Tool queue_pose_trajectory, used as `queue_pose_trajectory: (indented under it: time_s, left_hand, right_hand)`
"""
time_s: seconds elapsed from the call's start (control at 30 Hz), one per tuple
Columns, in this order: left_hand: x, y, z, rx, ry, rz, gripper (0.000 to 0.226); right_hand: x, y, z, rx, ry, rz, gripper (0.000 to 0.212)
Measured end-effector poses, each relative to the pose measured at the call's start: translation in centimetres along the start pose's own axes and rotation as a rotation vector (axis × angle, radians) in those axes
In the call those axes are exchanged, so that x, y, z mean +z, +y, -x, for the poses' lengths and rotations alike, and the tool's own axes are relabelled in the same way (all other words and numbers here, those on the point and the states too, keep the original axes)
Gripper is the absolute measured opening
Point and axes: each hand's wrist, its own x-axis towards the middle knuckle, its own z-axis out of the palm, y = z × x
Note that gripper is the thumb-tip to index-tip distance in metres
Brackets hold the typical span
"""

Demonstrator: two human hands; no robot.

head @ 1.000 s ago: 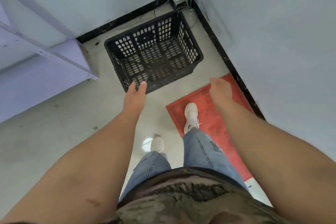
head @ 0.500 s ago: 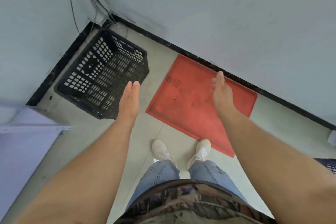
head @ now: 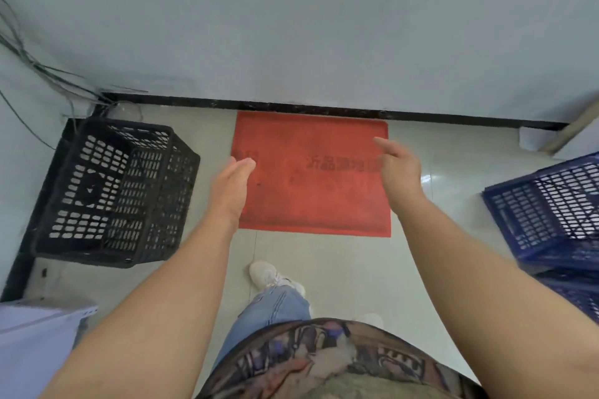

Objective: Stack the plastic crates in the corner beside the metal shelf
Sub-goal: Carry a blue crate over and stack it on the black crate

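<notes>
done: black crate [head: 113, 191] set in floor corner by shelf [head: 39, 343] | left: blue crates [head: 551, 214] at floor's right edge, unstacked | left hand [head: 231, 185], right hand [head: 400, 172]: grip apart, empty

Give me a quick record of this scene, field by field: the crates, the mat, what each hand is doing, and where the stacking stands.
black crate: on floor in corner, empty
blue crates: far right, seemingly stacked, cut off by frame
red mat: flat on floor against wall
left hand: open, empty, above mat's left edge
right hand: open, empty, above mat's right side
metal shelf: lower left
progress: nothing stacked on black crate yet
</notes>
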Motion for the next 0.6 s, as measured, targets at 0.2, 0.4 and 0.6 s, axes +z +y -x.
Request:
queue_pose_trajectory:
  time_s: [0.2,0.4,0.6]
  left_hand:
    - [9.0,1.6,6.7,0.082,-0.158,0.001,0.042]
    - [19.5,2.4,13.5,0.161,-0.322,-0.029,0.048]
    - [27.7,2.3,19.4,0.178,-0.483,-0.065,0.057]
  right_hand:
    - [-11.3,2.9,2.1,0.005,-0.018,-0.153,0.051]
    - [-22.7,6.9,4.0,0.004,0.121,-0.198,0.056]
    - [-31.8,11.1,5.9,0.076,0.286,-0.277,0.057]
